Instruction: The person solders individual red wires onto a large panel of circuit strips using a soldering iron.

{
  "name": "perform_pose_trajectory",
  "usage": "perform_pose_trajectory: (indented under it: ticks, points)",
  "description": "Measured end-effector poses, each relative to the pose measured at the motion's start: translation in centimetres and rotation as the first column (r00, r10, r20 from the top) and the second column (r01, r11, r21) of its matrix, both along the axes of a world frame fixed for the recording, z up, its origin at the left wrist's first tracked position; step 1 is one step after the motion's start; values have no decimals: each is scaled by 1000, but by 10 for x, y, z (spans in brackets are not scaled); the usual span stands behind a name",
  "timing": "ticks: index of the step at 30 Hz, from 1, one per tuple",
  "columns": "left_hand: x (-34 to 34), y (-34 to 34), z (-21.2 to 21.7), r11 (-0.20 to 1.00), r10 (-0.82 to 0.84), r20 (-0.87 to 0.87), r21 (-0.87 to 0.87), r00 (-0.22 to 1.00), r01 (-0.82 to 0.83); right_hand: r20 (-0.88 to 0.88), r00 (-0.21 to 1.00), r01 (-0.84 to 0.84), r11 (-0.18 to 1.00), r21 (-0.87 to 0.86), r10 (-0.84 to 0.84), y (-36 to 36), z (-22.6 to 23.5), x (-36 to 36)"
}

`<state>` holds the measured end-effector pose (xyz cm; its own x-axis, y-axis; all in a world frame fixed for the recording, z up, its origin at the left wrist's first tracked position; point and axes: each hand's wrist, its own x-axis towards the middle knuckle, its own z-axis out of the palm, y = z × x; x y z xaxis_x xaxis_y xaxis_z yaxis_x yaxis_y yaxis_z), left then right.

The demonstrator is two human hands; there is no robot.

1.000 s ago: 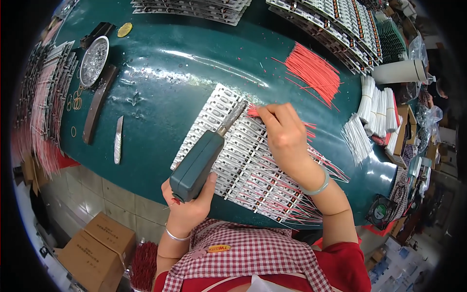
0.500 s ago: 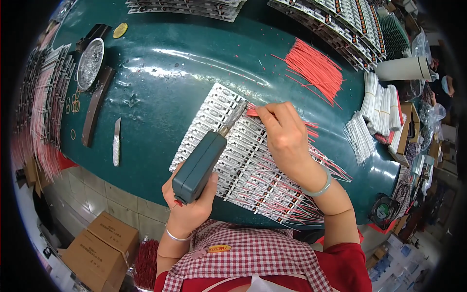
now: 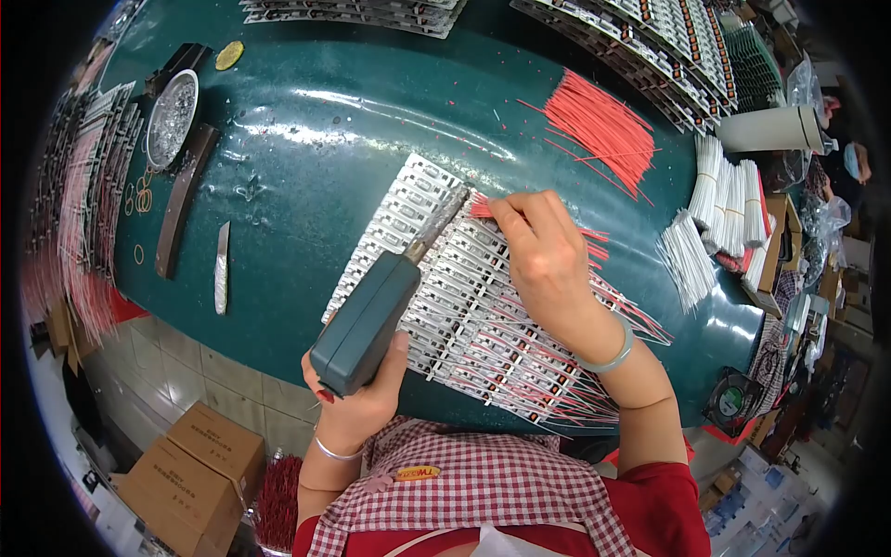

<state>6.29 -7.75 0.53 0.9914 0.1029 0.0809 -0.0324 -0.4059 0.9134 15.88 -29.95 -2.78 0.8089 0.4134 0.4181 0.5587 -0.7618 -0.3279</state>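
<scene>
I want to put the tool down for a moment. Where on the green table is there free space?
Bare green table lies between the small knife, the round metal dish and the white strip panel. The right side is crowded with loose red wires and white wire bundles.

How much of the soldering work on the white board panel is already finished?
Most rows of the white board panel nearest the person already carry red wires. The left hand holds the soldering tool, the right hand a wire at the far rows. Those rows look bare; loose red wires remain.
</scene>
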Motion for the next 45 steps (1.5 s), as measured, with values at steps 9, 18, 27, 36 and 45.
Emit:
perform_pose_trajectory:
  ticks: [9,18,27,36,45]
  points:
    - [-11,2,-3,991,128,-53,-19,990,-130,62,998,-4,1000,12,3,1,-2,1]
    - [-12,4,-1,992,95,-126,-69,987,-105,71,997,-40,999,23,38,7,2,-5]
    - [-4,1,4,998,26,-54,-62,998,-29,49,998,-46,999,-21,47,8,5,-6]
    - [-3,1,9,995,32,-114,-91,993,-43,38,998,-49,998,-30,50,8,6,-5]
    - [-22,3,2,928,217,-254,-244,942,-280,52,998,-42,999,-22,43,8,4,-8]
